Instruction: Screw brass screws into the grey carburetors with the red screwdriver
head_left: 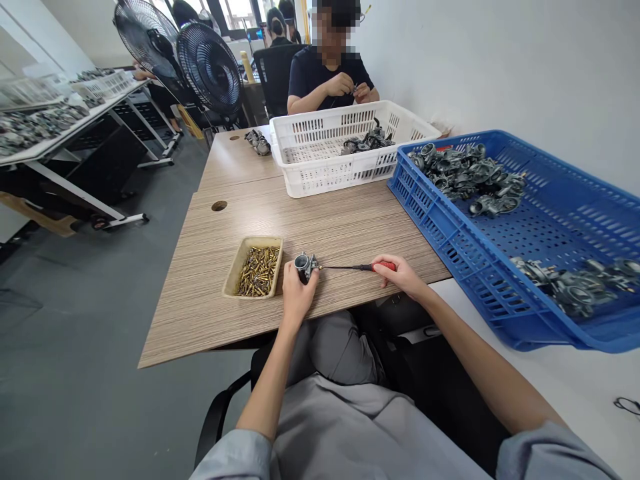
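Your left hand (299, 293) grasps one grey cast-metal part with a round open bore (306, 267); thumb and fingers close around its lower body. Your right hand (400, 275) grips one screwdriver with a red handle and thin black shaft (363, 267), held level, its tip at a small brass-coloured fitting (319, 267) on the part's right side. The part is located near the front edge of the striped wood-grain tabletop (325, 220); whether it rests on the surface cannot be told. Just left of it is one cream rectangular plastic tray (233, 275) of slender brass-coloured pieces (259, 270), too many to count. You have two slotted plastic crates: one white (330, 180) at the far side, containing one cluster of metal parts (367, 141), and one blue (440, 223) to your right, containing two clusters. A few more metal parts (258, 142) lie left of the white crate, their number unclear. Across from you sits one co-worker in a dark short-sleeved top (325, 73), both hands at a small object. Two black caged fans (210, 67) stand beyond the table's left side.
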The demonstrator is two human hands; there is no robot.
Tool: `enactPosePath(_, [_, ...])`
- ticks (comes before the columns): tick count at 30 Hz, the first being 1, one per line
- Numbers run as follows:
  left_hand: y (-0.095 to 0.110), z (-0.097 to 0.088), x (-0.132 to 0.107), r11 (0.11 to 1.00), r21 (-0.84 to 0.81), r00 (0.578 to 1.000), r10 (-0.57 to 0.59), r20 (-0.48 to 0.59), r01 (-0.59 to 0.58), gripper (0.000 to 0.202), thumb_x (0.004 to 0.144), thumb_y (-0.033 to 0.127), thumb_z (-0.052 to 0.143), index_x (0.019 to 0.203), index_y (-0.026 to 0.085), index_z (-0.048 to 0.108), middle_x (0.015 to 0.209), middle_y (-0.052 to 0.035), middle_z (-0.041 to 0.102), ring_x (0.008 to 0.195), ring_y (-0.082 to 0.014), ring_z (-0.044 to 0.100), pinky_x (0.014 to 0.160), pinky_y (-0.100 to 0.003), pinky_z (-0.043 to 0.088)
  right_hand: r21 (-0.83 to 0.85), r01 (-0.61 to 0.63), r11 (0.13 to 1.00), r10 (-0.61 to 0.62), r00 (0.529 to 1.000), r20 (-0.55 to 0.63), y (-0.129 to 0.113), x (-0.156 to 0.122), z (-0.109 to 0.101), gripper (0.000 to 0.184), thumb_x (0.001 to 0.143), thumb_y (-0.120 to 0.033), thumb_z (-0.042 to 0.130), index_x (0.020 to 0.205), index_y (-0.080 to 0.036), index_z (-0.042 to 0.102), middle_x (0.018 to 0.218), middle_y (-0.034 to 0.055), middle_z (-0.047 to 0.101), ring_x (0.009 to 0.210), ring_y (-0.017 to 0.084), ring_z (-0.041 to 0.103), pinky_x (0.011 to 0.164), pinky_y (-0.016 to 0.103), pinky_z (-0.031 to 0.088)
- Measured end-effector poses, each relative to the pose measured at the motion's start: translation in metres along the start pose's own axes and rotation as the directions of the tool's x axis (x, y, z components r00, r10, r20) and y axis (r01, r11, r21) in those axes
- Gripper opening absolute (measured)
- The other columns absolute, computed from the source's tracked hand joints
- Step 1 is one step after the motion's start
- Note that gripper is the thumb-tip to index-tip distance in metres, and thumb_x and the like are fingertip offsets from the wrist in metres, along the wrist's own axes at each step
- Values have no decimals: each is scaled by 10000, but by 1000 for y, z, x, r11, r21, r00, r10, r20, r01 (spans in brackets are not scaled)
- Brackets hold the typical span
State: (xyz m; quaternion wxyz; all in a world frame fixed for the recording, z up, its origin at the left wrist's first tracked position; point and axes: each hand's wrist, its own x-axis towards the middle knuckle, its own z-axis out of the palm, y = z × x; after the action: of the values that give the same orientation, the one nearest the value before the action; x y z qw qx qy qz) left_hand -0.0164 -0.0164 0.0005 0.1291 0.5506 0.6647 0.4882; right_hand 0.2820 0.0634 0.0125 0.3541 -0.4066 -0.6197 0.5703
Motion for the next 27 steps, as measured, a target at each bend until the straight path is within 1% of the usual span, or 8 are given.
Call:
enactPosePath(5, [-4,0,1,997,-63,999,-41,-18,40,256,984,406,725,1149,214,692,1112,-79,696,1098,-261,699,1069,-418,569,26,-14,1000,14,1000,-19,-5,-2,1,464,855,-637,876,983,-202,776,718,-48,567,548,122,577,549,279,583])
enactPosePath(9, [-9,-2,2,956,-275,993,-114,-22,103,385,1017,521,667,1218,195,702,1213,-120,774,1191,-279,732,1127,-441,559,94,-18,995,21,999,-30,-7,-2,1,505,877,-691,846,974,-203,760,624,-71,513,503,101,453,541,279,570])
enactPosePath(11, [-12,-3,3,929,-349,986,-156,-54,127,446,1021,582,640,1220,190,713,1249,-137,791,1226,-290,739,1133,-446,565,109,-32,994,35,999,-23,-5,-2,1,525,875,-710,845,957,-200,751,613,-65,524,499,100,441,526,273,551])
enactPosePath(14, [-15,-5,3,916,-372,975,-199,-96,150,499,1011,637,627,1194,184,731,1229,-143,810,1199,-297,756,1122,-459,581,101,-31,994,33,999,-23,-2,-1,1,529,873,-706,858,948,-192,756,612,-55,548,493,97,429,525,272,539])
enactPosePath(18, [-18,-5,1,914,-371,975,-209,-80,166,502,1023,643,622,1196,186,737,1224,-136,823,1183,-289,768,1108,-456,597,99,6,995,-3,1000,-28,-8,-1,7,521,886,-714,843,957,-203,769,650,-42,591,494,94,388,601,313,590])
enactPosePath(20, [-18,-4,0,911,-378,976,-207,-72,166,497,1028,635,628,1214,187,734,1245,-135,821,1199,-287,768,1115,-453,595,54,41,998,-39,999,-31,-18,-3,12,524,898,-735,817,933,-215,764,660,-25,613,506,114,424,616,334,591])
enactPosePath(22, [-18,-3,-1,909,-384,977,-203,-73,160,501,1028,631,630,1234,186,730,1264,-139,815,1213,-288,765,1119,-450,591,-56,95,994,-97,994,-47,-31,-8,18,501,944,-723,774,920,-222,772,673,5,644,568,159,522,639,343,576])
enactPosePath(27, [-16,-2,0,921,-358,976,-199,-86,157,492,1045,627,598,1235,192,726,1266,-142,812,1227,-288,759,1113,-438,593,-325,194,926,-227,972,-67,-58,-25,30,390,1049,-607,692,965,-242,802,829,69,780,812,275,715,777,397,577])
